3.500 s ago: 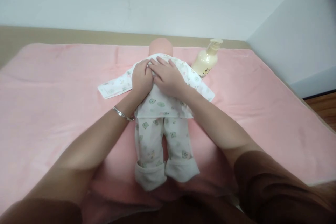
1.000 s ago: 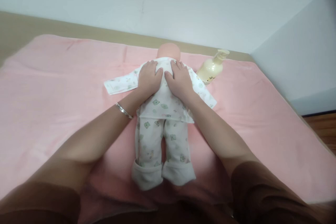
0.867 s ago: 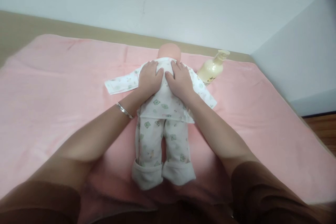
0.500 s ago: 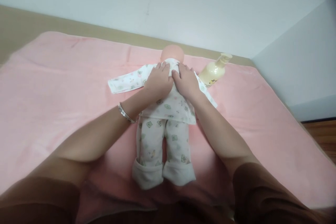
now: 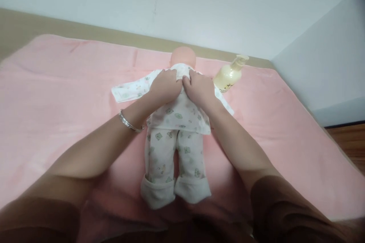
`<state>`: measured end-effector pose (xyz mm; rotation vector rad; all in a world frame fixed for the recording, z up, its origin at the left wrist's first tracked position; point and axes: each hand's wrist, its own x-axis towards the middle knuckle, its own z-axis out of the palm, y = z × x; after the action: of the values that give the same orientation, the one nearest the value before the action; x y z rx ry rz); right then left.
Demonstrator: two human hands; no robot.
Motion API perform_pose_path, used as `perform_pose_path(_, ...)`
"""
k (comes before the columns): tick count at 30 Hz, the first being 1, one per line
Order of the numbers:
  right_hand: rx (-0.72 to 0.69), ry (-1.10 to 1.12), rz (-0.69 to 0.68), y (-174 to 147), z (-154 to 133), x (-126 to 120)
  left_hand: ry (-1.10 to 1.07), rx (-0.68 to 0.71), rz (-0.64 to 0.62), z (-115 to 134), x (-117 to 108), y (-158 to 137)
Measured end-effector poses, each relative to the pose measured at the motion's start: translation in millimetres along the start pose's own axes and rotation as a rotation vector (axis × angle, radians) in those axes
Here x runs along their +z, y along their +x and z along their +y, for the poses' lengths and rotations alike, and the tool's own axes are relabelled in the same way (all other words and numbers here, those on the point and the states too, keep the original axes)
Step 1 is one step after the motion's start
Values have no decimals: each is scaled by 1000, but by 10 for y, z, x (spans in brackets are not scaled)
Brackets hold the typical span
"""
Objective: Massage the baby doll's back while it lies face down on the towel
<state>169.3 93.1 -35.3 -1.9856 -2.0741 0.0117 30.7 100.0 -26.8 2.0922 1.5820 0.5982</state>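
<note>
Doll [image 5: 174, 129] lies flat on the pink blanket [image 5: 57, 95], mid-scene, dressed in a printed top and trousers with turned-up cuffs. Long axis runs near to far: feet at the near end, close to the person's body; bald head [image 5: 183, 56] at the far end, toward the wall. Head points away from the person.

Both hands sit side by side on the doll's upper torso, just below the head. Left hand [image 5: 166, 86] on the left shoulder area, right hand [image 5: 200, 89] on the right; their inner fingers meet at the collar. Fingers curl down into the cloth. They look pressed or pinched on the top's neckline, though whether cloth is actually gripped I cannot tell (fingertips hidden in the folds). Neither hand is clearly nearer; both reach equally far along the doll's axis.

One empty sleeve [image 5: 129, 91] of the top spreads out flat to the left; the right one trails out under the right wrist.

Bangle [image 5: 128, 123] on the left wrist.

Pump bottle [image 5: 229, 76], cream-coloured, tilts at far right of the doll, near the right hand, not touching.
</note>
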Motion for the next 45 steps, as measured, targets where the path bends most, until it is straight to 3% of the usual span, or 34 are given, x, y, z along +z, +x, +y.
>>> perform_pose_path(5,-3,108,-33,78,109,-5,24,-36,-98,139,-117,-117)
perform_pose_path(12,-7,-6,-124,-81,-9,-175,-5,78,-59,-202,65,190)
perform_pose_path(19,-46,-175,0,-227,-147,-119,-4,146,86,-272,233,236)
perform_pose_path(28,-51,141,-11,66,136,58,7,140,109,-283,236,208)
perform_pose_path(34,-64,177,47,78,182,157,-5,139,139,-305,264,218)
perform_pose_path(45,-45,225,-25,68,184,73,0,115,114,-257,228,176)
